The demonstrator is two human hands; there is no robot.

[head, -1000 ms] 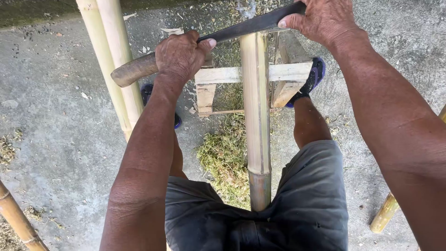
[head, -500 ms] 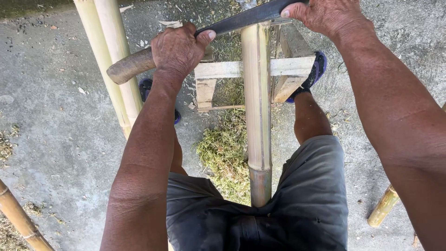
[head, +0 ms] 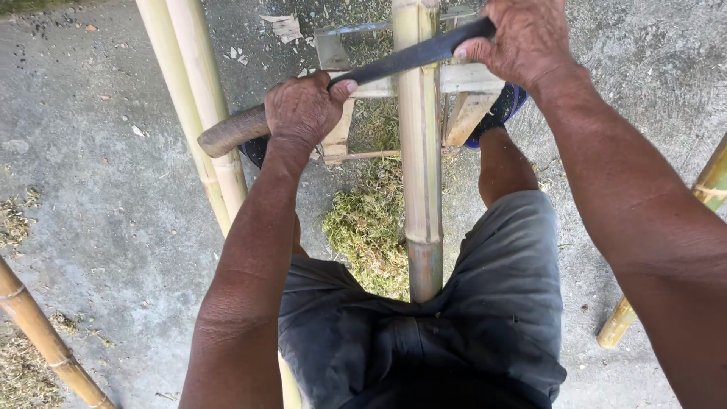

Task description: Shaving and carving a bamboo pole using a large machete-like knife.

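Left hand (head: 307, 110): fist closed round the wooden handle (head: 231, 131) of the knife, thumb tip resting on the near end of the blade.
Right hand (head: 526, 38): fingers curled over the far end of the blade (head: 413, 57), gripping it from above.
Knife: long dark blade, lying crosswise on top of the pole, handle end lower left, tip end upper right.
Pole (head: 419, 151): pale bamboo, runs from between the thighs away from the camera, near end against the grey shorts (head: 485, 318); rests on the frame.
Frame (head: 462, 83): rough wooden pieces under the pole, just beyond the knees.
Shavings (head: 369, 227): greenish heap on the concrete, directly below the pole, between the legs.
Spare poles (head: 189, 98): two pale bamboo lengths side by side, left of the left forearm.
Other bamboo: one brown piece at lower left (head: 45, 333), one yellow-green at right edge (head: 708, 185).
Feet: dark blue sandal (head: 509, 102) visible at right, beside the frame.
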